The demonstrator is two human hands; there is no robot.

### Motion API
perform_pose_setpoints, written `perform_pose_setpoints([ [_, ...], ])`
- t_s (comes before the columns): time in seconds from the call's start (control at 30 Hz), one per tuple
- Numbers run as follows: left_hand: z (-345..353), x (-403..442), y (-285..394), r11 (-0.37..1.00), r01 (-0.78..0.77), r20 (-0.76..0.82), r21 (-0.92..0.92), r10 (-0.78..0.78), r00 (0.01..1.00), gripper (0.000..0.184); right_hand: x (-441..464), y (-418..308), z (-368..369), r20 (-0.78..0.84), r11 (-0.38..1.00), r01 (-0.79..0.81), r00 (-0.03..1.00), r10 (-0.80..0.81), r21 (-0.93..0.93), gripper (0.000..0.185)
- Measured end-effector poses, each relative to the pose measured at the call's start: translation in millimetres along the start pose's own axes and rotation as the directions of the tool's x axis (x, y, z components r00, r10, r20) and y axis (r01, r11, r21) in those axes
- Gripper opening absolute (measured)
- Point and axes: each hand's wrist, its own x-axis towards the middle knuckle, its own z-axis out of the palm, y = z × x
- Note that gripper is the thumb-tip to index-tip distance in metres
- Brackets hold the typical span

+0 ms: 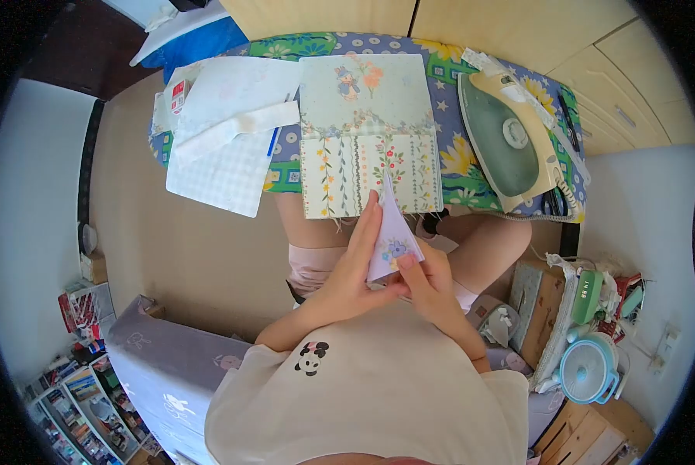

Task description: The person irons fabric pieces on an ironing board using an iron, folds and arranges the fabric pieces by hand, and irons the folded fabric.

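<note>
A folded lavender piece, printed with blue and yellow flowers, is held in front of my body; I cannot tell if it is cloth or paper. My left hand lies along its left side with the fingers stretched upward. My right hand pinches its lower right corner, thumb on top. Just beyond the tip lies a floral fabric piece with a printed figure and flowers above striped flower bands. Loose threads hang from its lower edge.
An iron lies at the right of the patterned ironing board, its cord along the front edge. White and checked sheets, a white strip and a blue pen lie at left. A lidded pot and green clock stand lower right.
</note>
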Motion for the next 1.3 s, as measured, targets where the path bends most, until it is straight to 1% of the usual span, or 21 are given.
perform_pose_setpoints([
  [0.1, -2, -1, -3, 0.999, -0.042, -0.021, 0.002, 0.042, 0.999, 0.1, 0, -2, -3, 0.041, 0.999, 0.038, 0.998, -0.039, 0.005, 0.043],
  [0.2, -6, -3, -6, 0.997, 0.017, 0.032, -0.076, -0.014, 0.999, 0.092, 0, -7, -2, 0.097, 0.997, 0.066, 0.993, -0.069, 0.035, 0.045],
  [0.27, -7, 0, 0, 0.994, -0.109, 0.002, 0.009, 0.109, 0.994, 0.087, 0, 13, -8, 0.112, 0.992, 0.127, 0.986, -0.127, 0.011, 0.046],
  [0.3, -7, 1, 2, 0.994, -0.11, 0.005, 0.007, 0.109, 0.994, 0.087, 1, 17, -9, 0.133, 0.982, 0.187, 0.974, -0.184, -0.011, 0.046],
  [0.43, -4, 0, 2, 0.991, -0.108, -0.046, 0.082, 0.112, 0.993, 0.087, -1, 13, -5, 0.069, 0.984, 0.17, 0.984, -0.166, -0.051, 0.045],
  [0.5, -3, -1, 1, 0.988, -0.105, -0.065, 0.112, 0.113, 0.991, 0.087, -4, 1, -2, 0.087, 0.991, 0.015, 0.996, -0.026, 0.134, 0.045],
  [0.57, -5, -2, 0, 0.964, -0.108, -0.069, 0.243, 0.128, 0.989, 0.088, -4, 0, -3, 0.097, 0.989, 0.047, 0.993, -0.061, 0.14, 0.045],
  [0.6, -6, -3, 0, 0.964, -0.111, -0.068, 0.243, 0.131, 0.989, 0.088, -4, 0, -3, 0.108, 0.986, 0.078, 0.99, -0.094, 0.148, 0.044],
  [0.67, -8, -5, 1, 0.918, -0.113, 0.005, 0.38, 0.12, 0.993, 0.085, -4, -6, -2, 0.109, 0.986, 0.056, 0.991, -0.074, 0.157, 0.045],
  [0.73, -9, -4, 7, 0.907, -0.129, -0.034, 0.402, 0.155, 0.987, 0.081, -5, -11, -3, 0.112, 0.985, 0.032, 0.992, -0.051, 0.168, 0.045],
  [0.8, -9, -2, 9, 0.895, -0.143, -0.072, 0.424, 0.19, 0.979, 0.078, -5, -13, -8, 0.163, 1.0, -0.03, 0.986, 0.029, 0.006, 0.045],
  [0.9, -9, -3, 5, 0.876, -0.178, -0.07, 0.449, 0.233, 0.97, 0.075, -3, -11, -2, 0.096, 0.997, 0.054, 0.994, -0.048, -0.055, 0.044],
  [1.0, -11, -5, 1, 0.874, -0.202, -0.024, 0.442, 0.236, 0.971, 0.075, -3, -7, 1, 0.037, 0.996, 0.073, 0.997, -0.071, -0.05, 0.041],
  [1.07, -10, -6, 3, 0.956, -0.143, -0.062, 0.256, 0.164, 0.985, 0.071, -2, -7, 1, 0.023, 0.995, 0.082, 0.996, -0.08, -0.06, 0.04],
  [1.1, -10, -7, 7, 0.956, -0.143, -0.063, 0.257, 0.164, 0.984, 0.071, -1, -7, 1, 0.009, 0.994, 0.089, 0.996, -0.088, -0.069, 0.04],
  [1.13, -10, -9, 12, 0.989, -0.123, -0.072, 0.079, 0.129, 0.989, 0.067, 0, -9, 2, 0.01, 0.994, 0.09, 0.996, -0.09, -0.069, 0.04],
  [1.17, -10, -10, 15, 0.99, -0.099, -0.075, -0.102, 0.092, 0.993, 0.063, 2, -12, 2, 0.014, 0.98, 0.151, 0.988, -0.151, -0.127, 0.039],
  [1.2, -9, -13, 14, 0.99, -0.101, -0.076, -0.101, 0.093, 0.993, 0.063, 3, -15, 2, 0.022, 0.96, 0.212, 0.977, -0.211, -0.183, 0.038],
  [1.23, -8, -16, 10, 0.964, -0.008, -0.115, -0.264, -0.024, 0.993, 0.058, 5, -19, 1, 0.024, 0.959, 0.214, 0.977, -0.213, -0.184, 0.038],
  [1.27, -9, -19, 6, 0.903, 0.075, -0.134, -0.423, -0.144, 0.98, 0.053, 6, -24, -2, 0.082, 0.939, 0.219, 0.975, -0.204, -0.264, 0.037],
  [1.3, -13, -19, 3, 0.904, 0.072, -0.136, -0.422, -0.141, 0.981, 0.053, 9, -28, -5, 0.14, 0.911, 0.228, 0.972, -0.191, -0.342, 0.036],
])
